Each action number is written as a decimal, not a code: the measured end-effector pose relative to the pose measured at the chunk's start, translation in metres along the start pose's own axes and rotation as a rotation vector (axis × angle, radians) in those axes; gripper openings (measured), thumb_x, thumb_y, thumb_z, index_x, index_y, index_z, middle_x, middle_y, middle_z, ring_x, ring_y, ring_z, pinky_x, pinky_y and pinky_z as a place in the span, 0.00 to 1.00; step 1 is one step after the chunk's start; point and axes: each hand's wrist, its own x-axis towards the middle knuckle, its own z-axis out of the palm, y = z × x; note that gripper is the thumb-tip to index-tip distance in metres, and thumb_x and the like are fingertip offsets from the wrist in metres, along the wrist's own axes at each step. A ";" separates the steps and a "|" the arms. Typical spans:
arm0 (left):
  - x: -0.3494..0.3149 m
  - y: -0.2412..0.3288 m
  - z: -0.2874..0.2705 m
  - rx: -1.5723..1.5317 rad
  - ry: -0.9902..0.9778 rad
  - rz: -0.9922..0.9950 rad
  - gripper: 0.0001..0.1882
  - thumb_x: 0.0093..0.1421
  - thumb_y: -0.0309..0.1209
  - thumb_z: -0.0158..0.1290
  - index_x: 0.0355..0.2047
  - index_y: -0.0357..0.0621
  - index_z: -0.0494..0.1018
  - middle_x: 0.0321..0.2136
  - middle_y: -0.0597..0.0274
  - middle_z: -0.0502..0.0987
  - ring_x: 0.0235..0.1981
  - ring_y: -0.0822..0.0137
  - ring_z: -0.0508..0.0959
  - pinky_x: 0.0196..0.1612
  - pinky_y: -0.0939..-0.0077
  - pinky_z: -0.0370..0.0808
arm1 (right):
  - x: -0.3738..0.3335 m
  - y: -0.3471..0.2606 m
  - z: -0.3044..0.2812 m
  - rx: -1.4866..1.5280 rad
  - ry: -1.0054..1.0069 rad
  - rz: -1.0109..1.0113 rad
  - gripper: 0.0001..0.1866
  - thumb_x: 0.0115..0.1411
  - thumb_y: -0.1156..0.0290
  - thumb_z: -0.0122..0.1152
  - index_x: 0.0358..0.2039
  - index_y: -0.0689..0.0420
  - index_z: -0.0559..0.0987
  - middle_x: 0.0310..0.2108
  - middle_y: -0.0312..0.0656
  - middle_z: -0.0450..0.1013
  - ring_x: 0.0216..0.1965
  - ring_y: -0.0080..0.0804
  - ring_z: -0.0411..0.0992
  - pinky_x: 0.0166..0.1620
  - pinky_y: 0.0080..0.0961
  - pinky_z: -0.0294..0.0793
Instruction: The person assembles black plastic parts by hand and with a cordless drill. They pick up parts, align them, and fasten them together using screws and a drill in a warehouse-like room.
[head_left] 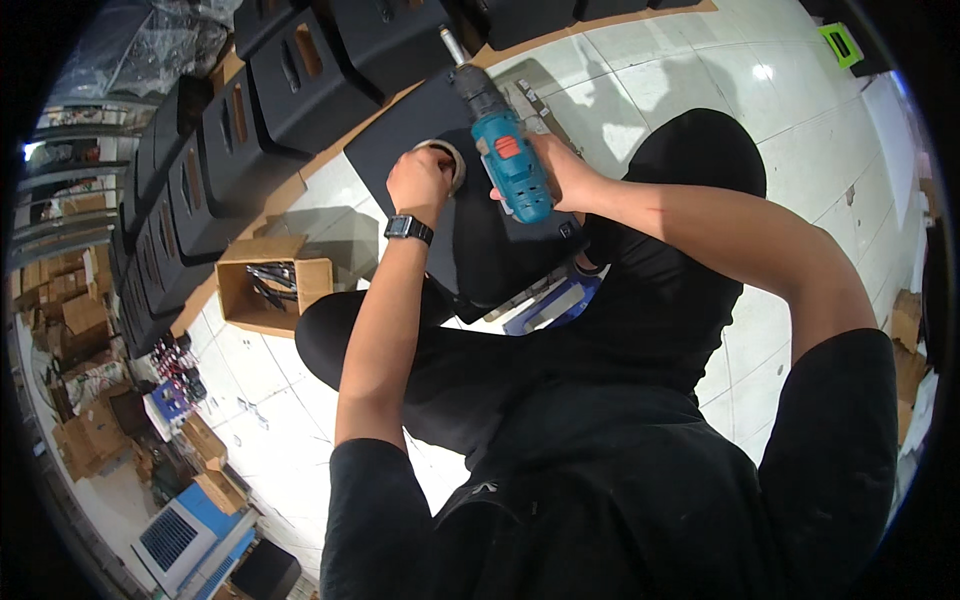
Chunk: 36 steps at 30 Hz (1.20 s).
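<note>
A teal-and-black cordless drill (510, 165) with a long silver bit is in my right hand (562, 172), its tip pointing away from me. Beneath both hands lies a black box-shaped cabinet (500, 250), close in front of my folded legs. My left hand (418, 182), with a watch on the wrist, bends over a round, pale-rimmed ring or dish (458, 165) on the cabinet. Its fingers curl together inside that rim, and whatever they pinch is too small or hidden to make out.
Several similar black cabinets (300, 85) with handle slots stand in a curved row ahead and left. An open cardboard box (318, 280) of black parts sits on the tiled floor, left of my knee. A blue-and-white item (555, 305) lies by the cabinet's near edge.
</note>
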 end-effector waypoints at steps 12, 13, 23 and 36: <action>0.000 0.004 -0.014 -0.228 0.113 -0.034 0.12 0.56 0.36 0.65 0.37 0.44 0.86 0.35 0.51 0.87 0.38 0.49 0.87 0.45 0.59 0.83 | 0.036 -0.061 -0.027 -0.038 0.558 -0.315 0.23 0.56 0.67 0.76 0.49 0.58 0.77 0.41 0.48 0.82 0.44 0.47 0.82 0.49 0.34 0.79; 0.000 -0.001 -0.015 -0.282 0.108 -0.054 0.12 0.56 0.37 0.65 0.36 0.44 0.86 0.34 0.51 0.87 0.38 0.48 0.87 0.45 0.59 0.83 | 0.036 -0.067 -0.031 -0.003 0.564 -0.275 0.23 0.56 0.66 0.77 0.49 0.58 0.78 0.41 0.47 0.82 0.44 0.43 0.82 0.49 0.33 0.79; 0.015 -0.030 -0.035 -1.526 0.152 -0.292 0.05 0.68 0.30 0.58 0.35 0.43 0.76 0.37 0.63 0.85 0.31 0.77 0.79 0.30 0.84 0.72 | 0.024 -0.091 -0.067 0.184 0.474 -0.028 0.17 0.55 0.57 0.78 0.39 0.54 0.86 0.28 0.33 0.83 0.30 0.23 0.80 0.41 0.25 0.80; 0.022 0.012 -0.124 -1.999 0.284 -0.312 0.09 0.75 0.33 0.54 0.43 0.41 0.78 0.38 0.63 0.84 0.42 0.71 0.83 0.52 0.77 0.85 | 0.004 -0.114 -0.051 0.155 0.179 0.020 0.11 0.58 0.67 0.73 0.39 0.56 0.85 0.30 0.33 0.82 0.27 0.20 0.78 0.33 0.25 0.80</action>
